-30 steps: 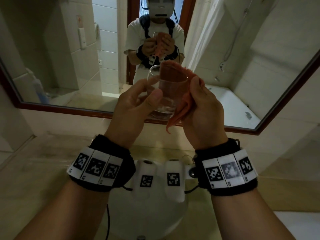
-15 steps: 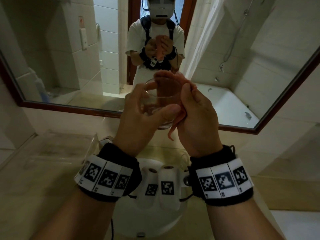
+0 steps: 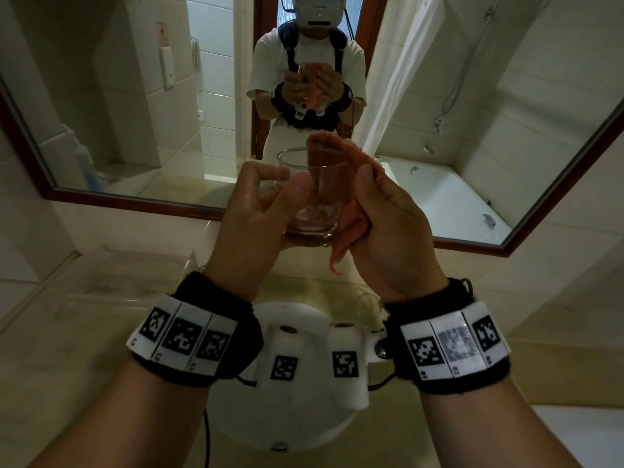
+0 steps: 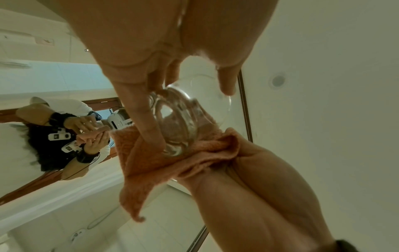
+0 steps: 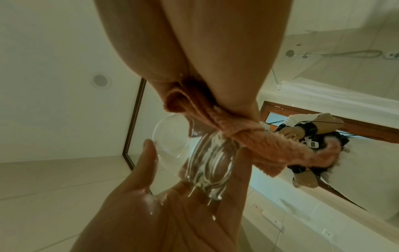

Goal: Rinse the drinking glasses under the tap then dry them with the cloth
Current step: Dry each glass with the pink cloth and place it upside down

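- the left hand [image 3: 256, 211] grips the glass [image 3: 312, 197] by base and side, upright before the mirror [image 3: 506, 211], probably to steady it.
- the right hand [image 3: 388, 224] clasps the orange cloth [image 3: 341, 153] over the rim to dry it.
- another glass [image 3: 369, 307] waits beside the basin [image 3: 233, 413], behind the wrist.

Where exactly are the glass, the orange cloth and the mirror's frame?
glass [image 3: 312, 197]: head view, on its clear side wall.
orange cloth [image 4: 138, 160]: left wrist view, on the flat fold hanging below the glass.
mirror's frame [image 3: 135, 201]: head view, on the dark wooden lower edge.
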A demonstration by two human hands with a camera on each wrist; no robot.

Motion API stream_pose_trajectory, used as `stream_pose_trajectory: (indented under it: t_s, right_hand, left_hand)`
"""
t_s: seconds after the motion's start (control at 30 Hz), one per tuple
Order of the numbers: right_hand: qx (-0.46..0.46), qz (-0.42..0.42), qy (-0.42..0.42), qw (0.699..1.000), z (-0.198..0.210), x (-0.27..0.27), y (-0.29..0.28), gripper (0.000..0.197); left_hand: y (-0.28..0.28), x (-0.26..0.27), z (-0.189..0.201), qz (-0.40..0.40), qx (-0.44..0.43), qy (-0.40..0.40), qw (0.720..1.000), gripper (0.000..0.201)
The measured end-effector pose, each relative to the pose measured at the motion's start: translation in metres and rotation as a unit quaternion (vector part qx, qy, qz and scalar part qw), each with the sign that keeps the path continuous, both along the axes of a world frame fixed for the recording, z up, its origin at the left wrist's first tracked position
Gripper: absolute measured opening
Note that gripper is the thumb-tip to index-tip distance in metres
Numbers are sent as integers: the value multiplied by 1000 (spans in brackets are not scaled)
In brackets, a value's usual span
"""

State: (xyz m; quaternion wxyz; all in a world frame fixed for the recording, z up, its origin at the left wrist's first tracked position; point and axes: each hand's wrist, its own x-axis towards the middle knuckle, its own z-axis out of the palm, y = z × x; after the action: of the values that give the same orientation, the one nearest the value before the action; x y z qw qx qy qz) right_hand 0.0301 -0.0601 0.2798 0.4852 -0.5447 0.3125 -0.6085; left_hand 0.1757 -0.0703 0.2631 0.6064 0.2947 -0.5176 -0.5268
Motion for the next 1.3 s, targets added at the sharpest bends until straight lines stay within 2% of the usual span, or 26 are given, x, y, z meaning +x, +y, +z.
stream_pose_trajectory:
  t_s: [0.13, 0.27, 0.33, 0.53, 0.57, 0.67, 0.7, 0.83, 0.93, 1.03, 1.2, 1.3]
  right_hand:
    - [-2, 9, -12, 1000, -1, 2, -3, 45]
    - [38, 15, -68, 997, 1, -2, -6, 51]
    - [42, 15, -68, 997, 0, -2, -8, 48]
    - [5, -19, -46, 999, -3, 4, -13, 30]
    - [-1, -21, -39, 999, -3, 4, -14, 30]
    - [0, -4, -37, 999, -2, 3, -18, 32]
    - [10, 5, -43, 999, -1, 3, -18, 34]
    - [60, 43, -62, 995, -4, 0, -25, 50]
    - [89, 66, -103, 989, -6, -3, -29, 54]
    - [91, 62, -121, 986, -10, -9, -33, 50]
    - [55, 7, -91, 994, -13, -5, -32, 42]
    - [29, 0, -62, 998, -12, 0, -32, 30]
  left_hand:
    - [-2, 0, 0, 14, 9, -23, 1000, 51]
    - [-5, 5, -2, -38, 26, -25, 999, 39]
    - [-6, 7, -5, -60, 30, -17, 998, 34]
    - [-8, 1, -4, 13, -8, -42, 999, 34]
    - [-8, 0, -4, 10, -14, -48, 999, 38]
    - [-11, 1, -5, 14, -38, -78, 996, 72]
    - [-12, 1, -5, 23, -42, -89, 995, 75]
    - [-15, 5, -1, 18, -21, -56, 998, 63]
    - [-21, 10, -3, -27, 4, -56, 998, 56]
    - [-27, 15, -9, -80, 25, -45, 995, 50]
    - [-28, 13, -11, -53, 23, -43, 997, 42]
    - [-26, 5, -11, -33, 11, -49, 998, 50]
